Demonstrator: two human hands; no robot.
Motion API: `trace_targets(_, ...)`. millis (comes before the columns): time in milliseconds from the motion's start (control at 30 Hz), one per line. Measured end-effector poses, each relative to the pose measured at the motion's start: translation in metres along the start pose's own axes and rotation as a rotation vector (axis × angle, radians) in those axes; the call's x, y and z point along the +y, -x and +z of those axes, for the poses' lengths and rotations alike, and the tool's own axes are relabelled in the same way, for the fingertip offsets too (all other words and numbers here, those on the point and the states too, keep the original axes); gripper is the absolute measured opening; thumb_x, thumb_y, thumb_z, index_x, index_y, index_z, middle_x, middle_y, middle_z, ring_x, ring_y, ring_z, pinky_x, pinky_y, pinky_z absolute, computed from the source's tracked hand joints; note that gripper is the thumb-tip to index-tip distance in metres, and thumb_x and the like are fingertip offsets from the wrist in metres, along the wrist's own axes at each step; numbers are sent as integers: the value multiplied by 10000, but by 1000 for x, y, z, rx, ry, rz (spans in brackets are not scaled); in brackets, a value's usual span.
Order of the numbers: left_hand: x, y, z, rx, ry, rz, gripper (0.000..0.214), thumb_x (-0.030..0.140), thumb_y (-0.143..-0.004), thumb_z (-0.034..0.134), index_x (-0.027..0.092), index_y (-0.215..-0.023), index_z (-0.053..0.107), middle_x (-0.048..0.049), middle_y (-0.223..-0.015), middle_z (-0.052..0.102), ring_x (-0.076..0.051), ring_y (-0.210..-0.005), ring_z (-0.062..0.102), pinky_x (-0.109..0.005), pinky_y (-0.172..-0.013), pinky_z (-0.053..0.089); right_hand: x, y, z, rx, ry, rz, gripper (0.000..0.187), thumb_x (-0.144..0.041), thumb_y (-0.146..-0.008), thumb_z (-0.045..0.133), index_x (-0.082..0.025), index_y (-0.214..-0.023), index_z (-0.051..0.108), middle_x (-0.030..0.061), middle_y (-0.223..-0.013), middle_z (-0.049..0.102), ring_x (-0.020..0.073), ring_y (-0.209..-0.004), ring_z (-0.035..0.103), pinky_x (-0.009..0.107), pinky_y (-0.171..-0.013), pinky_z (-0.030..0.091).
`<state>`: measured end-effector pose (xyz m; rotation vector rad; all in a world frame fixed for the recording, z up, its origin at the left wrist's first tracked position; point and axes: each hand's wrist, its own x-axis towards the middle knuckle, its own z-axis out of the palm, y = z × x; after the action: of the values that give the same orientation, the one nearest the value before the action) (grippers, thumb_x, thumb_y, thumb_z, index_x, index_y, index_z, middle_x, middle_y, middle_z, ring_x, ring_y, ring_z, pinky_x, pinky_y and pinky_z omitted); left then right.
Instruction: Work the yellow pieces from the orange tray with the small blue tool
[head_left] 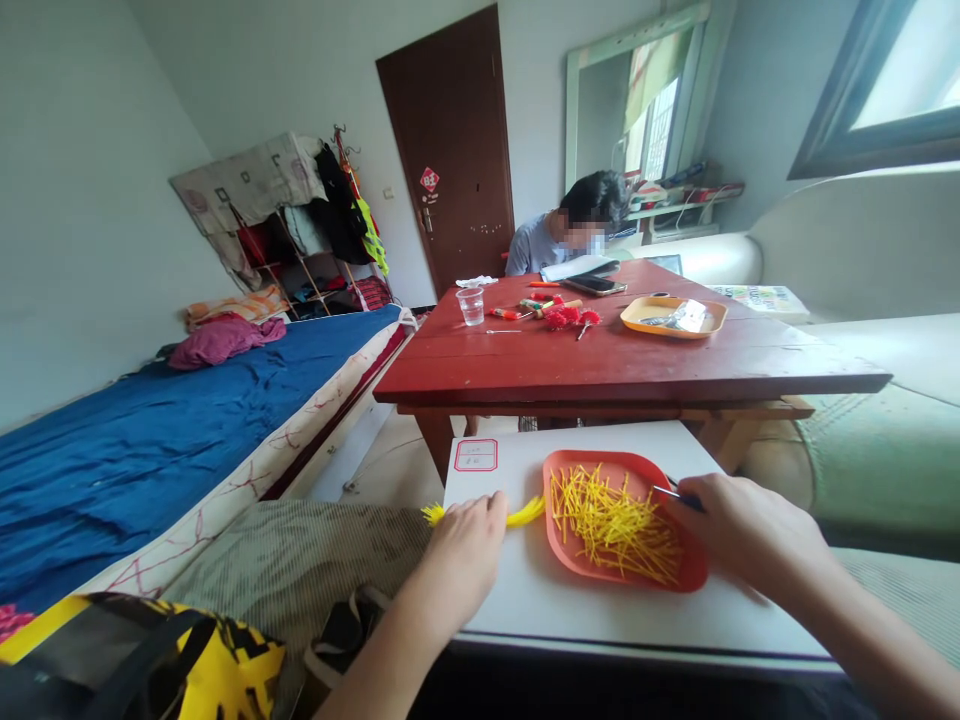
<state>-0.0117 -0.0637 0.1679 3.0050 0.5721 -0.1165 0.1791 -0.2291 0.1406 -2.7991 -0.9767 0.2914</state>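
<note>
My left hand (471, 540) is closed round a bundle of yellow strands (527, 513), whose ends stick out on both sides of the fist. The bundle's right end reaches the left rim of an orange-red plastic tray (559, 548). In that tray lies a loose heap of short yellow strand pieces (611, 525). At the tray's right side, my right hand (724, 515) grips scissors (681, 496) with thin metal blades pointing left over the tray. The fingers hide most of the handles. The tray rests on a white board (525, 600) in front of me.
A red table (465, 365) stands beyond the board, bearing a clear cup (471, 306), red tufted pieces (564, 316), a phone (600, 285) and a yellow tray (630, 322). A person (536, 245) sits behind it. A blue-covered bed (247, 370) is left; a yellow-black bag (225, 660) lies lower left.
</note>
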Motion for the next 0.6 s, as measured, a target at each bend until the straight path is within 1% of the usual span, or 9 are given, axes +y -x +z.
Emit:
trace_targets(133,3,2,2,33,71,4,227,-5,-786,390,149,-814,554,-98,-880,622,-249,-827,572,-361,-705,445,-1,0,-3,-15,12,-39,321,-353,-827,391,-251,-542,498,101,-699,675,308,-718,640,316,-512,350)
trace_targets(233,0,5,1,61,158,11,164,41,-788,492,166,-848,580,-61,-940,625,-217,-906,560,-329,-796,444,1,0,-6,-28,22,-69,327,-323,-848,383,-252,-545,484,110,-693,673,293,-704,637,321,-522,356)
trace_targets(300,-3,7,1,80,212,1,148,75,-780,553,177,-879,593,-43,-964,631,-200,-930,560,-307,-828,439,2,0,-7,-43,23,-85,320,-309,-854,383,-252,-557,485,113,-696,675,282,-692,632,325,-536,363)
trace_targets(433,-7,7,1,120,284,-56,94,111,-796,563,169,-839,623,-51,-919,656,-196,-880,586,-301,-788,451,4,0,-7,-66,27,-76,289,-332,-845,386,-258,-584,484,106,-685,664,288,-692,626,330,-552,369)
trace_targets(533,-8,3,3,150,311,-77,131,102,-807,532,163,-764,639,-46,-827,668,-191,-822,596,-291,-739,448,8,3,-10,-59,20,-16,227,-383,-825,356,-270,-696,505,96,-732,672,297,-712,627,334,-569,388)
trace_targets(600,-10,1,4,169,321,-81,166,96,-805,518,167,-718,641,-37,-779,666,-186,-784,594,-284,-705,441,14,8,-12,-52,1,10,241,-431,-803,325,-278,-768,508,88,-761,681,294,-716,629,339,-586,404)
